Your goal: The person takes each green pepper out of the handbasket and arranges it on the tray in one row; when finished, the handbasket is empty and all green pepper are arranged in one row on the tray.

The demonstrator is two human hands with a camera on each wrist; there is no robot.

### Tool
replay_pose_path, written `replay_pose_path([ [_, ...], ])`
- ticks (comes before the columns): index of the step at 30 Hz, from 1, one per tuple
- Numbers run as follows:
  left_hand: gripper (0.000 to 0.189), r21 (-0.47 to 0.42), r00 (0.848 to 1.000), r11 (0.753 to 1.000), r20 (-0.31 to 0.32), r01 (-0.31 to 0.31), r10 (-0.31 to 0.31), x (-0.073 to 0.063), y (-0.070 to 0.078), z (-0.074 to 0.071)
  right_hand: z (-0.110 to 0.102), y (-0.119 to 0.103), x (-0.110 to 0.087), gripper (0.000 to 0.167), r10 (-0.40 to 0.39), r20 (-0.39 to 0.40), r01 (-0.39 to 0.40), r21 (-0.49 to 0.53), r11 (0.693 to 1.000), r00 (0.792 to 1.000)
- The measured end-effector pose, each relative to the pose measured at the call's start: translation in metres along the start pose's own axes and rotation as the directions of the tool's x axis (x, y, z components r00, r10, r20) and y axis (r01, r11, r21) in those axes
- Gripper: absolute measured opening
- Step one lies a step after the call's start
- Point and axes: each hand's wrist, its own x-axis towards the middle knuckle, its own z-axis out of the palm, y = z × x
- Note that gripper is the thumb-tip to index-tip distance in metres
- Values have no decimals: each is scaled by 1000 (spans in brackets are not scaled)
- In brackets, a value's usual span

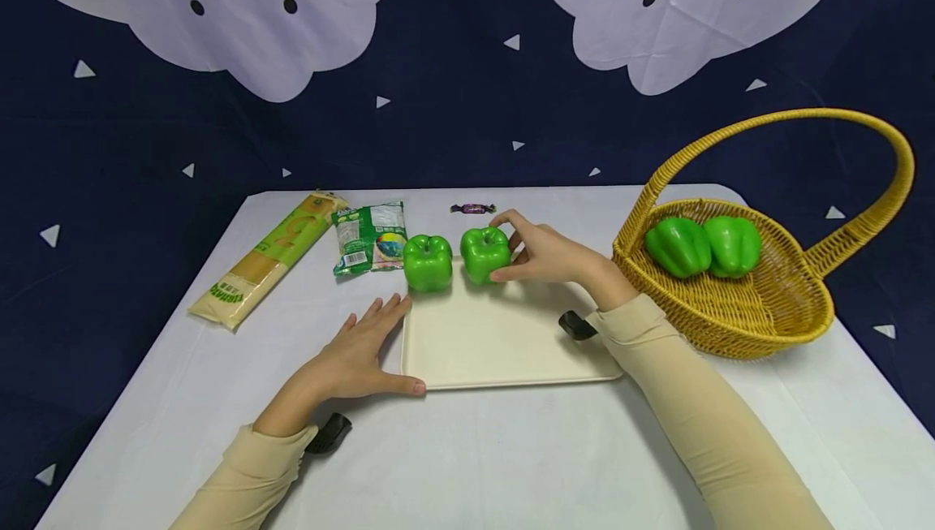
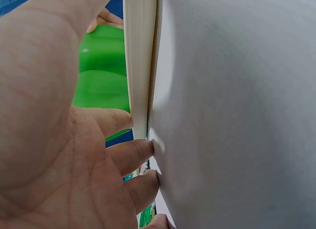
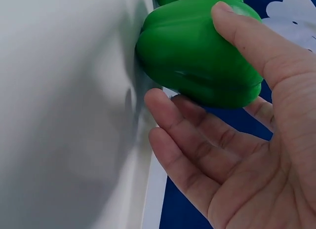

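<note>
The right hand, at centre frame in the head view, holds a green bell pepper: the thumb presses its near side and the fingers curl over its top and far side. The right wrist view shows the same pepper with the thumb laid across it and the remaining fingers loosely spread beneath. This pepper stands upright on the far edge of a cream tray.

A second green pepper stands just to the left of it, at the tray's far left corner, near but apart from the first.

The left hand lies flat on the white table, fingers straight and spread, holding nothing. Its thumb runs along the tray's near left corner; the left wrist view shows the fingertips touching the tray rim.

At right of frame, a yellow wicker basket contains two more green peppers. At upper left of the table lie a long noodle packet, a small green packet and a wrapped candy.
</note>
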Motion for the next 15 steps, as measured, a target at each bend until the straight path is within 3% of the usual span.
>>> replay_pose_path([
  [15,136,6,1000,1000,0,3,-3,0,0,0,1,-6,6,82,-6,9,6,-19,1000,1000],
])
